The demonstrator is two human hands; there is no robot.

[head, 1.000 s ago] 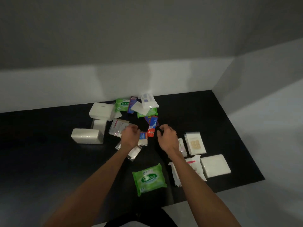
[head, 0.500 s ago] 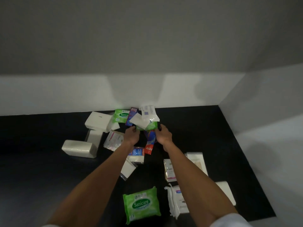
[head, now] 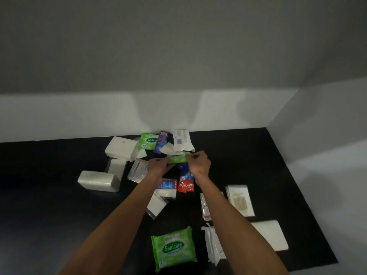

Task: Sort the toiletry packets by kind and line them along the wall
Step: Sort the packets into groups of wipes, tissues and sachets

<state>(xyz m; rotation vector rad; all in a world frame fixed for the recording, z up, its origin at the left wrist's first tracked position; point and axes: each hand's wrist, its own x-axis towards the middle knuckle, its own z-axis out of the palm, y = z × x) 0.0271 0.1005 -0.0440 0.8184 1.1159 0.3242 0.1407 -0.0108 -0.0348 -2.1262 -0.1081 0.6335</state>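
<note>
Toiletry packets lie scattered on a black mat (head: 248, 155) against a white wall. My left hand (head: 158, 167) and my right hand (head: 199, 162) both grip the ends of a green wipes packet (head: 177, 158) in the pile near the wall. Behind it lie another green Sanicare packet (head: 149, 140), a purple sachet (head: 161, 141) and a white-blue packet (head: 181, 140). A red toothpaste sachet (head: 185, 185) and a blue one (head: 168, 184) lie just under my wrists. A third green Sanicare packet (head: 173, 248) lies near me.
White tissue packs sit at the left: one (head: 98, 180) in front, one (head: 121, 148) near the wall. At the right lie a packet of cotton buds (head: 240, 199), a white pack (head: 271, 234) and a crumpled white packet (head: 213, 243). The mat's right edge meets a side wall.
Both hands reached forward from the middle of the mat to the pile by the wall and took hold of the green packet. The camera tilted closer.
</note>
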